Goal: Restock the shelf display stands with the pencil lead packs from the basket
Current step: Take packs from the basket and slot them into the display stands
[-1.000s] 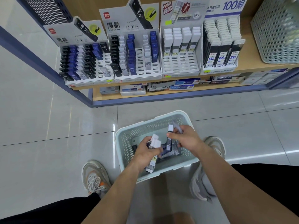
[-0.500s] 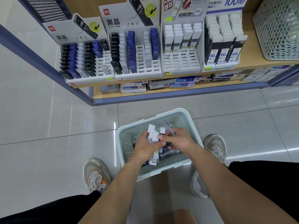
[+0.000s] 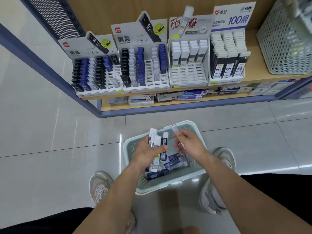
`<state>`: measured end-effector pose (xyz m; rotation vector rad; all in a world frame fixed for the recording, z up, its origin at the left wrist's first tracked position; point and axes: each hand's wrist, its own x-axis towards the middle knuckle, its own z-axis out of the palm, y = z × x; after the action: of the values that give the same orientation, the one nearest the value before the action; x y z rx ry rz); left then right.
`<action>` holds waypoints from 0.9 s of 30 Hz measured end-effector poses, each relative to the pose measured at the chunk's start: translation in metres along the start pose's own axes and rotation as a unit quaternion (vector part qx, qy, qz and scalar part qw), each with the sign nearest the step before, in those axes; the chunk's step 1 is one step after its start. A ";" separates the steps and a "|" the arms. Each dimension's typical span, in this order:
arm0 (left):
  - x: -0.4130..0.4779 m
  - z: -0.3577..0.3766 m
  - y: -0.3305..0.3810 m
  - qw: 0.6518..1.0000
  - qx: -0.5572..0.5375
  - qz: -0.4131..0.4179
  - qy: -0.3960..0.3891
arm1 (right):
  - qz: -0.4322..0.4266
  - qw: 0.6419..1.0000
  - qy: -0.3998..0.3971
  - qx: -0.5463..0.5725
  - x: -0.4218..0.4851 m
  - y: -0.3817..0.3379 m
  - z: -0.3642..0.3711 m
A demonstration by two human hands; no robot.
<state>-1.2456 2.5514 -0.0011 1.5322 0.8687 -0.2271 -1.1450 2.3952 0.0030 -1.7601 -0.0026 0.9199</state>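
- Four cardboard display stands [image 3: 188,76] sit side by side on the wooden shelf [image 3: 255,73]; the front slots of the third are bare.
- A pale green basket [image 3: 190,123] rests on the tiled floor [image 3: 50,132] below the shelf, between two sneakers [image 3: 100,186].
- The left hand [image 3: 148,153] is over the basket, fingers and thumb curled round a bunch of white-capped lead packs [image 3: 156,142] held roughly upright.
- The right hand [image 3: 191,146], just beside it but apart, pinches a slim clear lead tube [image 3: 174,130] between thumb and forefinger, its top pointing toward the shelf.
- Dark blue packs [image 3: 174,163] lie loose on the basket's bottom, under both hands.
- A grey mesh bin [image 3: 287,46] stands at the shelf's right end.
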 end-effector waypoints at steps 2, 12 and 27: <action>-0.006 -0.011 0.024 1.000 0.020 0.015 0.002 | -0.031 0.999 -0.029 -0.005 -0.009 -0.022 -0.006; -0.075 -0.084 0.150 0.986 0.091 0.138 0.005 | -0.107 0.981 -0.152 -0.048 -0.051 -0.139 -0.039; -0.086 -0.098 0.195 0.979 0.089 0.181 0.020 | -0.162 0.968 -0.135 -0.136 -0.059 -0.219 -0.086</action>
<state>-1.2159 2.6245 0.2195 1.8367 0.5969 -0.0087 -1.0435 2.3890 0.2236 -1.7984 -0.6011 0.9405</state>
